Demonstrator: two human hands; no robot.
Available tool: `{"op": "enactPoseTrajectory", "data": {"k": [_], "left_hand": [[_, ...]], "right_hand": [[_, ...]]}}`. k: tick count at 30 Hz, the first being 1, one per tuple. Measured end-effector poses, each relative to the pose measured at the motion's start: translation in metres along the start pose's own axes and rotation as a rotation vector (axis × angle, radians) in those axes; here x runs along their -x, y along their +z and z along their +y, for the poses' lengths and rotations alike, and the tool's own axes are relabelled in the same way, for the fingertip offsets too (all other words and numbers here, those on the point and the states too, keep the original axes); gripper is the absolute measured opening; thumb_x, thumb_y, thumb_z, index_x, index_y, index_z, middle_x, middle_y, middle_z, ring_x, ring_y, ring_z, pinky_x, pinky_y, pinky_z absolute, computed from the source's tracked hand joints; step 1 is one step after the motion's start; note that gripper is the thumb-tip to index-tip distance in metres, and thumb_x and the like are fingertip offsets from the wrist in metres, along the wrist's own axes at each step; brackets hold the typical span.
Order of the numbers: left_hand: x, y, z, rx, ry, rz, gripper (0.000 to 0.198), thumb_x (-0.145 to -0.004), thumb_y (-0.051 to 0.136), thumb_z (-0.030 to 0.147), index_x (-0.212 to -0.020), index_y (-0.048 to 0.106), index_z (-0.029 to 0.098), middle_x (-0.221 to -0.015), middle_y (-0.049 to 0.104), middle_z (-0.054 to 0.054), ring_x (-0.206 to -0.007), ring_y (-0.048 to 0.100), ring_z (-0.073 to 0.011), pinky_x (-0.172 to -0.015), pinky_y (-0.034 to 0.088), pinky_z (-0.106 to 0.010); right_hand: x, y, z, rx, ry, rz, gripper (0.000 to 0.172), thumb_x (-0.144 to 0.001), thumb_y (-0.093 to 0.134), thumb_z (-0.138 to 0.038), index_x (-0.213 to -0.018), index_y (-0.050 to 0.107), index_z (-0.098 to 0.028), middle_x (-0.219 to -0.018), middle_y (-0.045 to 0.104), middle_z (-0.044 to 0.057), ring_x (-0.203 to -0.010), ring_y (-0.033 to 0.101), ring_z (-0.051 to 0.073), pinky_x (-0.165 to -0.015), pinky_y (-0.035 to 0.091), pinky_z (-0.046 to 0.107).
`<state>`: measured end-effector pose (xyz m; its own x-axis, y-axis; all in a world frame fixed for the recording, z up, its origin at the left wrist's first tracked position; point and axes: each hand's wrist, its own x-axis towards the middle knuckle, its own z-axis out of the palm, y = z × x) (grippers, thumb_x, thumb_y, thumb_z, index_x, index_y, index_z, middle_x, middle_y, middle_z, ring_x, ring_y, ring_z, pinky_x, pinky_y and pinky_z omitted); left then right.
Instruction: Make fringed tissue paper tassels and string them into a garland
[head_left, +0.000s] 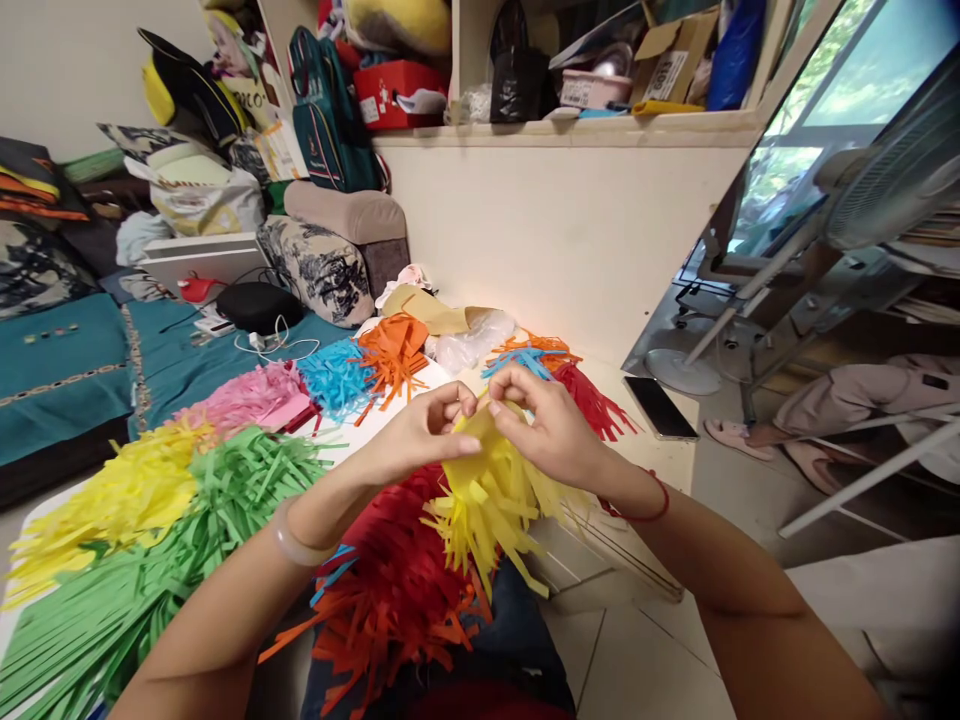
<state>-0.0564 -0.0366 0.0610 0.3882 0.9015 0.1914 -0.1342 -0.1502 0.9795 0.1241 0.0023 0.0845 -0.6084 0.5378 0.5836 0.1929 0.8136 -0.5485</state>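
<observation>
Yellow fringed paper (487,500) hangs from between my two hands, its strips spreading downward. My left hand (431,430) pinches its upper left part, thumb on the paper. My right hand (544,425) has its fingers pressed together at the top right of the same paper. Below, red fringed paper (397,550) with orange strips (375,625) rests over my lap. On the left side lie green fringed paper (225,510) and a yellow fringed pile (127,490). Beyond them are pink (244,395), blue (337,378) and orange (394,348) bunches.
A dark phone (660,407) lies at the table's right edge. Red fringe (592,400) is behind my right hand, near a clear plastic bag (472,340). A fan (892,180) and a seated person's legs (847,410) are at the right.
</observation>
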Motion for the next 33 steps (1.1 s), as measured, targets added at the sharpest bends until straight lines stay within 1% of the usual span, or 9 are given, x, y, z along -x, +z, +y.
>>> {"op": "enactPoseTrajectory", "data": {"k": [8, 14, 16, 19, 21, 24, 29, 31, 33], "left_hand": [[-0.003, 0.0, -0.015, -0.278, 0.157, 0.091, 0.021, -0.073, 0.06, 0.015, -0.083, 0.042, 0.019, -0.071, 0.037, 0.006, -0.063, 0.037, -0.0083, -0.058, 0.035, -0.02], [0.026, 0.029, -0.099, -0.611, 0.38, 0.623, 0.019, -0.081, 0.058, 0.027, -0.095, 0.047, 0.02, -0.091, 0.053, -0.004, -0.088, 0.053, -0.0184, -0.08, 0.045, -0.033], [0.039, 0.058, -0.136, -0.865, 0.456, 0.463, 0.023, -0.08, 0.061, 0.032, -0.096, 0.051, 0.019, -0.095, 0.055, -0.008, -0.095, 0.052, -0.0232, -0.083, 0.045, -0.038], [0.045, 0.1, -0.187, -1.198, 0.088, -0.064, 0.04, -0.081, 0.061, 0.038, -0.113, 0.056, 0.013, -0.105, 0.059, -0.015, -0.101, 0.054, -0.0281, -0.088, 0.045, -0.043], [0.044, 0.115, -0.208, -1.28, -0.06, -0.234, 0.031, -0.082, 0.06, 0.031, -0.107, 0.061, 0.012, -0.1, 0.062, -0.014, -0.097, 0.057, -0.0277, -0.087, 0.046, -0.044], [0.04, 0.109, -0.197, -1.234, -0.016, -0.177, 0.028, -0.081, 0.062, 0.033, -0.104, 0.064, 0.017, -0.102, 0.064, -0.012, -0.101, 0.058, -0.0274, -0.093, 0.043, -0.047], [0.001, 0.052, -0.117, -0.807, 0.285, 0.502, 0.034, -0.08, 0.065, 0.039, -0.104, 0.061, 0.015, -0.103, 0.062, -0.012, -0.099, 0.057, -0.0235, -0.092, 0.045, -0.041], [-0.029, 0.031, -0.096, -0.627, 0.292, 0.473, 0.06, -0.066, 0.076, 0.047, -0.113, 0.058, 0.014, -0.116, 0.059, -0.015, -0.108, 0.055, -0.0264, -0.092, 0.045, -0.04], [-0.058, 0.017, -0.085, -0.424, 0.144, 0.221, 0.049, -0.069, 0.07, 0.052, -0.096, 0.064, 0.011, -0.096, 0.066, -0.01, -0.089, 0.06, -0.0225, -0.079, 0.049, -0.034]], "right_hand": [[0.003, 0.027, 0.026, 0.37, -0.228, 0.16, 0.009, -0.095, 0.039, -0.02, -0.098, 0.048, -0.019, -0.077, 0.063, 0.003, -0.065, 0.06, 0.014, -0.06, 0.039, 0.024], [0.018, 0.067, 0.107, 0.482, 0.025, 0.107, 0.016, -0.097, 0.037, -0.024, -0.098, 0.052, -0.017, -0.08, 0.066, 0.007, -0.07, 0.063, 0.019, -0.062, 0.04, 0.026], [0.022, 0.078, 0.127, 0.479, 0.073, 0.1, 0.016, -0.096, 0.038, -0.024, -0.097, 0.053, -0.018, -0.079, 0.066, 0.007, -0.07, 0.063, 0.019, -0.062, 0.04, 0.025], [0.023, 0.086, 0.144, 0.465, 0.15, 0.106, 0.014, -0.095, 0.04, -0.022, -0.097, 0.053, -0.017, -0.079, 0.066, 0.007, -0.069, 0.063, 0.019, -0.061, 0.039, 0.025], [0.022, 0.081, 0.147, 0.453, 0.189, 0.126, 0.013, -0.094, 0.04, -0.02, -0.098, 0.053, -0.016, -0.083, 0.066, 0.009, -0.071, 0.064, 0.02, -0.061, 0.039, 0.026], [0.017, 0.058, 0.14, 0.432, 0.214, 0.145, 0.014, -0.094, 0.039, -0.019, -0.099, 0.052, -0.016, -0.084, 0.066, 0.008, -0.073, 0.063, 0.021, -0.062, 0.041, 0.027], [0.005, 0.009, 0.102, 0.356, 0.182, 0.175, 0.011, -0.092, 0.043, -0.024, -0.094, 0.052, -0.018, -0.081, 0.064, 0.005, -0.069, 0.06, 0.018, -0.065, 0.041, 0.028], [0.001, -0.009, 0.086, 0.281, 0.166, 0.228, 0.011, -0.092, 0.043, -0.026, -0.093, 0.051, -0.018, -0.079, 0.062, 0.003, -0.067, 0.058, 0.016, -0.067, 0.042, 0.027], [0.002, -0.025, 0.077, 0.203, 0.167, 0.276, 0.012, -0.092, 0.045, -0.03, -0.095, 0.05, -0.019, -0.082, 0.062, 0.003, -0.071, 0.059, 0.015, -0.069, 0.044, 0.027]]}}
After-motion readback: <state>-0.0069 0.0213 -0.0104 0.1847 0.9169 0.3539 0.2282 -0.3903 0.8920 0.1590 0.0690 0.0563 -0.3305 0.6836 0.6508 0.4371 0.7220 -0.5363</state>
